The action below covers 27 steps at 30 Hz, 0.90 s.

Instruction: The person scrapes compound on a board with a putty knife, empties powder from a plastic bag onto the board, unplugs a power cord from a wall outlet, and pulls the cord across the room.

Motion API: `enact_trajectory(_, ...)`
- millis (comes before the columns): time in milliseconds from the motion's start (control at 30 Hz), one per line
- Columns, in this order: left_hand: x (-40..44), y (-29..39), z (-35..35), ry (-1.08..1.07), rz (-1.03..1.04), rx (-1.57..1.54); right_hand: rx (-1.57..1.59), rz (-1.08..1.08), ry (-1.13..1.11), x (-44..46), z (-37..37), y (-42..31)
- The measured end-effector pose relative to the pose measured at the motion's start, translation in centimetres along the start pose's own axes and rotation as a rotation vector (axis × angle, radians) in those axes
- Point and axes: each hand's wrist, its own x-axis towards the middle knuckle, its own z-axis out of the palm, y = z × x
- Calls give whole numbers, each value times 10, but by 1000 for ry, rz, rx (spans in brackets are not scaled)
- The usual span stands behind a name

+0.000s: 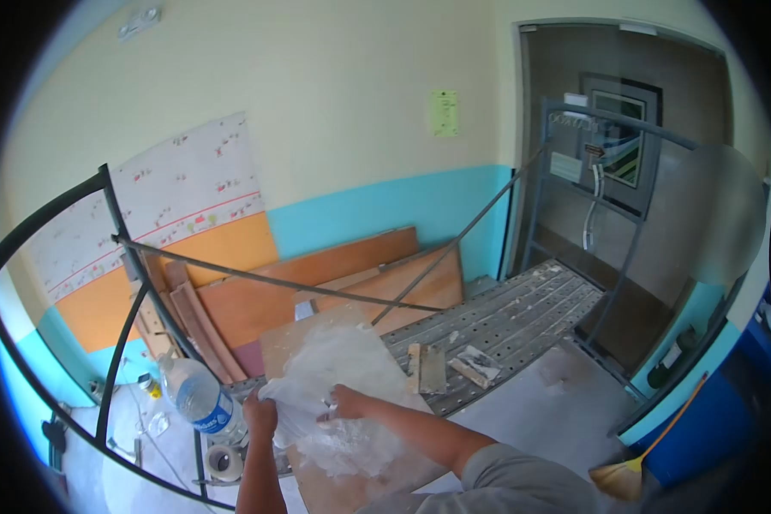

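A translucent plastic bag (298,398) with white material lies over a flat brown board (343,497) in front of me. My left hand (259,411) is closed on the bag's left edge. My right hand (344,403) is at the middle of the bag with curled fingers, apparently gripping the plastic. White smeared stuff (360,351) covers much of the board; whether it is powder or paste I cannot make out. Left of my left hand stand a large clear water bottle (199,398) with a blue label and a roll of tape (224,463).
A perforated metal scaffold plank (522,313) runs toward the glass door (625,128). Putty-stained scrapers or blocks (475,366) lie on it. A black scaffold frame (120,206) with crossing braces (480,214) stands around. Wooden panels (317,278) lean on the wall; a broom (621,478) is lower right.
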Motion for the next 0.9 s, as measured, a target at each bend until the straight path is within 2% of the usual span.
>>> enact_trajectory(100, -9, 16, -1, 55, -3, 104, -155, 149, 10, 16, 27, 23)
enact_trajectory(233, -8, 11, -9, 33, 54, 22, 93, 200, 525, 18, -7, 15)
enact_trajectory(267, -9, 11, -14, -21, 57, -79, 113, 229, 459, 21, -19, 17)
enact_trajectory(333, -9, -5, -13, -92, 15, -70, 164, 280, 318, 32, -68, 5)
enact_trajectory(367, -8, -15, -13, -127, -12, -59, 132, 259, 389, 49, -69, 25)
enact_trajectory(400, -2, -27, -4, -142, 51, -10, 107, 239, 455, 66, -67, 44)
enact_trajectory(433, 3, -46, 8, -160, 103, 51, 96, 277, 365, 59, -99, 10)
enact_trajectory(467, -2, -66, 6, -182, 141, 123, 3, 52, 492, 77, -94, 32)
enact_trajectory(500, -12, -52, -5, -151, 150, 190, -27, 128, 343, 79, -117, 10)
enact_trajectory(533, -4, -73, -1, -304, 115, 212, 91, 128, 348, 70, -141, -30)
enact_trajectory(567, -15, -30, -19, -233, 122, 78, 17, 137, 290, 74, -157, -56)
enact_trajectory(600, -11, -43, -17, -276, 143, 69, -24, 138, 330, 89, -155, -55)
enact_trajectory(633, -10, -41, -17, -268, 104, 84, -42, 71, 294, 83, -172, -91)
enact_trajectory(667, -10, -36, -23, -288, 110, 75, -56, 193, 266, 90, -175, -107)
enact_trajectory(733, -6, -31, -26, -261, 59, 87, -199, 67, 269, 100, -187, -134)
enact_trajectory(800, 1, -22, -30, -282, 72, 87, -189, 48, 270, 103, -196, -161)
enact_trajectory(900, 9, -22, -29, -319, 63, 65, -200, -62, 272, 120, -197, -163)
